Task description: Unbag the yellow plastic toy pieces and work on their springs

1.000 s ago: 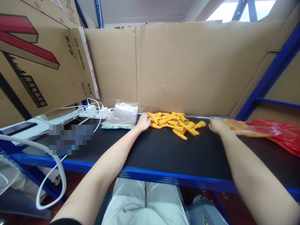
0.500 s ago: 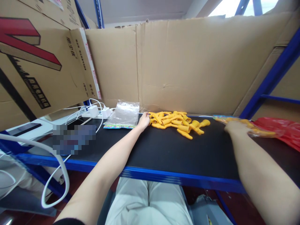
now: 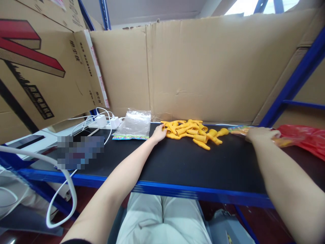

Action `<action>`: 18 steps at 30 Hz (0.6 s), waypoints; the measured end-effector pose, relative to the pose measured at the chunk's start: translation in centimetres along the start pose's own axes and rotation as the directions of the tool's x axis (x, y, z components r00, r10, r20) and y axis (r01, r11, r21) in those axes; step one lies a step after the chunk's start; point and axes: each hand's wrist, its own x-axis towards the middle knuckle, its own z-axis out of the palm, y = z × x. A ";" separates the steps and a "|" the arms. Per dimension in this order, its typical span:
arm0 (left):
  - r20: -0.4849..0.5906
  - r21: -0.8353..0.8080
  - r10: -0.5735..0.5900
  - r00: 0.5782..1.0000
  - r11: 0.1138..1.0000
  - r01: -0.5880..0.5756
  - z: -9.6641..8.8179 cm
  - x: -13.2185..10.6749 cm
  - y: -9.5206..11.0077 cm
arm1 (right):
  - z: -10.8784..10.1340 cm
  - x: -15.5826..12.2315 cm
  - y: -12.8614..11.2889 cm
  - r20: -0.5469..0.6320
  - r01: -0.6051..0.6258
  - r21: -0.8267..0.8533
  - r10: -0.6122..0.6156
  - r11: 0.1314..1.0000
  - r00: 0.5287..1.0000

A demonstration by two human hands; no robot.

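A loose pile of hollow yellow finger-like pieces (image 3: 189, 130), soft plastic by their look, lies on the black shelf top (image 3: 177, 166). At the pile's left end is my left hand (image 3: 159, 133), its fingers curled against the pieces; the fingertips are partly hidden. Off to the right, my right hand (image 3: 261, 134) is closed over a clear plastic bag (image 3: 240, 129) with a coloured header and more yellow pieces inside. My palm covers much of that bag, and motion blurs it. A red plastic bag (image 3: 304, 139) lies directly right of it.
A flat clear bag with a colourful header (image 3: 134, 123) lies left of my left hand. White chargers (image 3: 101, 121) and looped cables stand at the left. Cardboard (image 3: 203, 67) walls off the back, and a blue frame edge (image 3: 198, 195) runs along the front.
My right hand has shifted slightly right over the bag, now covering more of its middle. My left hand has moved slightly right and nearer, staying at the pile's left end.
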 end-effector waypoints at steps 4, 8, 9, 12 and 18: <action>0.027 0.052 -0.036 0.999 0.998 0.034 -0.1 0.0 -0.2 | -0.6 -1.3 0.0 -0.035 0.095 -0.061 -0.098 0.994 0.995; 0.060 0.056 -0.017 0.998 0.998 0.014 0.0 -0.3 0.0 | -1.8 -2.2 -0.2 -0.033 0.135 -0.017 -0.136 0.991 0.990; 0.065 0.054 -0.016 0.998 0.998 0.013 0.0 -0.3 0.1 | -2.2 -2.4 -0.3 -0.026 0.165 -0.016 -0.165 0.986 0.986; 0.072 0.053 -0.008 0.997 0.999 0.005 0.1 -0.5 0.3 | -3.3 -3.0 -0.5 -0.056 0.266 -0.052 -0.268 0.963 0.962; 0.076 0.080 0.026 0.997 0.996 -0.032 0.2 -0.7 0.4 | -6.0 -4.0 -0.7 -0.181 0.332 0.011 -0.325 0.943 0.929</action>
